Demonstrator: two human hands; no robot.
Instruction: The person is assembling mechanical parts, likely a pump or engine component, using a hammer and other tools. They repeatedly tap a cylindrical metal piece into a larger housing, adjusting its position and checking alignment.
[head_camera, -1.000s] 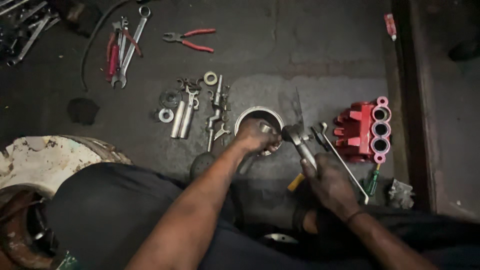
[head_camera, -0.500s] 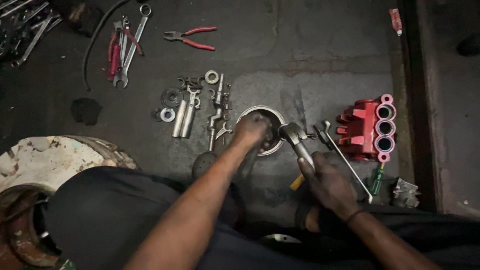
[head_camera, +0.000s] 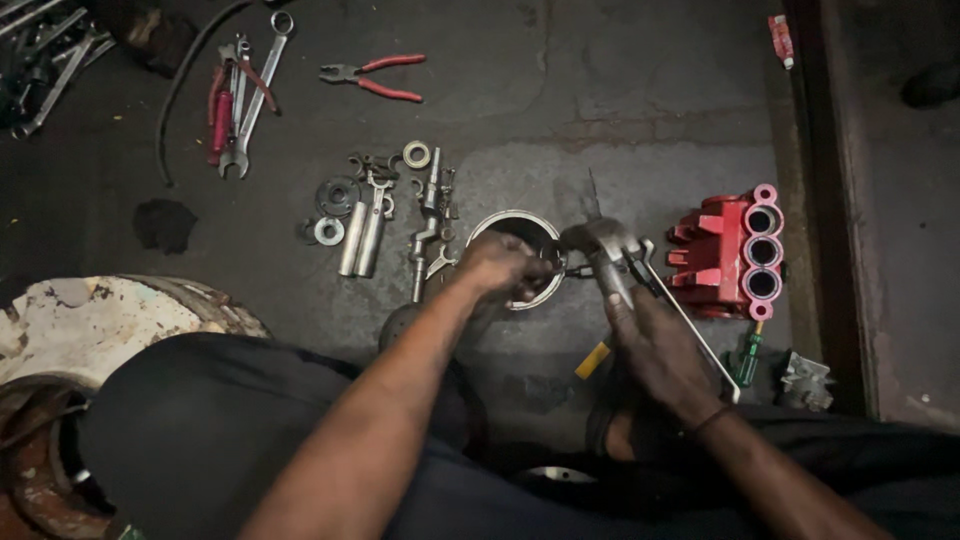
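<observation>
My left hand (head_camera: 503, 267) reaches over a small round metal bowl (head_camera: 520, 225) on the dark floor and pinches a small dark part at the bowl's right rim. My right hand (head_camera: 655, 345) grips the handle of a steel hammer (head_camera: 600, 247), whose head hangs just right of the bowl, close to the left fingers. A long thin metal rod (head_camera: 690, 325) lies beside the right hand.
A red three-bore caliper block (head_camera: 735, 250) sits to the right, with a green-handled screwdriver (head_camera: 746, 360) below it. Pins, washers and bolts (head_camera: 375, 205) lie left of the bowl. Red pliers (head_camera: 375, 78) and wrenches (head_camera: 240, 100) are farther back. A worn brake drum (head_camera: 90, 320) is at left.
The hammer head has swung left, closer to the bowl and my left fingers. My left hand has shifted slightly toward the bowl's right rim.
</observation>
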